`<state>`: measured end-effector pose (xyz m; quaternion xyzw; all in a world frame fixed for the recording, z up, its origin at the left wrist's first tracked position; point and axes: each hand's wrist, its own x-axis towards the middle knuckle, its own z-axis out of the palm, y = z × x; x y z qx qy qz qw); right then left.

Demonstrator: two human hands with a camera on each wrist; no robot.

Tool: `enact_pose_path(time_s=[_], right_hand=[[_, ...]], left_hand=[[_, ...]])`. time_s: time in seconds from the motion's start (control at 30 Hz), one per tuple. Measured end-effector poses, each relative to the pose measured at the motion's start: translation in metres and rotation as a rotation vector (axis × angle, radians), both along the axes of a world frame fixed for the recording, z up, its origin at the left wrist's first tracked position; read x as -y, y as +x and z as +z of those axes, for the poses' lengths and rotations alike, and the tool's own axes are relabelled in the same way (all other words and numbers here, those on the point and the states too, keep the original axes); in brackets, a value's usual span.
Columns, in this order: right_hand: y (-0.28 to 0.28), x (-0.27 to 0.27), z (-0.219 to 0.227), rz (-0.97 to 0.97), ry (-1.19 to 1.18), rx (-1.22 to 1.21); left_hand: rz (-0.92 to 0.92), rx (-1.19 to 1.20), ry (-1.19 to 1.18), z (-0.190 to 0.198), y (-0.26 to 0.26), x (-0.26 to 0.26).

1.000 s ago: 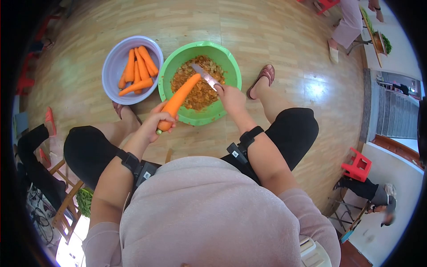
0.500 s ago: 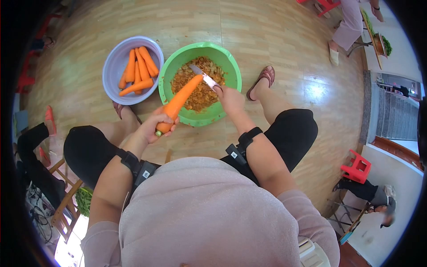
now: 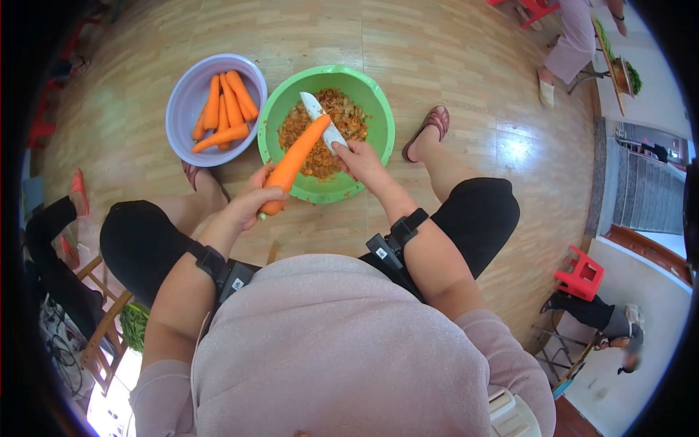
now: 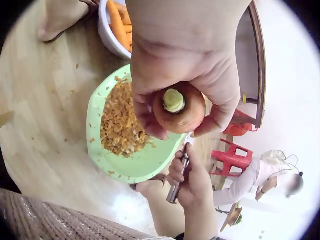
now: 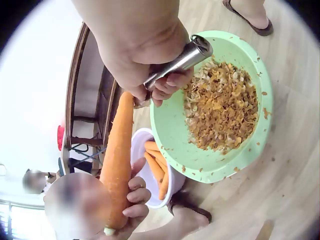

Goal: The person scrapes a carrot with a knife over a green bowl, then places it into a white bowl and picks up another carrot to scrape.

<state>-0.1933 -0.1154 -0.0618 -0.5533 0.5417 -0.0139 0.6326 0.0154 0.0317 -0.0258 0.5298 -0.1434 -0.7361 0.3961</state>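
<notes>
My left hand (image 3: 255, 200) grips a large carrot (image 3: 295, 160) round its thick end, with the green-white stem stub (image 4: 174, 101) showing past the palm. The carrot's narrow tip points up and to the right, over the green basin (image 3: 386, 135). In my right hand (image 3: 362, 162) is a knife, its metal handle (image 5: 182, 62) wrapped by the fingers. The knife blade (image 3: 312, 105) lies across the carrot's tip in the head view, its flat side showing. Beneath, the basin holds a heap of orange-brown peelings (image 3: 342, 109).
Left of the basin stands a lilac bowl (image 3: 175, 124) with several carrots (image 3: 231, 102) in it. My sandalled feet (image 3: 429, 131) flank the containers on the wooden floor (image 3: 437, 58). A red stool (image 3: 580, 274) and other people are farther off at the sides.
The right hand has shifted left and slightly down. The knife blade has turned to a steeper angle, showing more of its flat side. The left hand still holds the carrot in nearly the same place.
</notes>
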Motion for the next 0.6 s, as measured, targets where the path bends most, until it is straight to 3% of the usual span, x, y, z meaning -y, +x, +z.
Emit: enact_pose_path(time_s=[0.13,0.2,0.3,0.6], right_hand=[[-0.002,-0.001,-0.012,0.004,-0.045,0.004],[-0.005,-0.002,-0.025,0.078,-0.449,-0.097],[0.002,-0.006,0.017,0.075,-0.643,-0.202],[0.005,0.0,0.029,0.018,-0.757,-0.322]], left_hand=[[-0.006,0.07,0.006,0.006,0.0,0.005],[-0.006,0.053,0.013,0.009,-0.001,0.007],[-0.003,0.028,0.04,0.013,-0.002,0.009],[0.024,0.023,0.011,0.015,-0.001,0.01]])
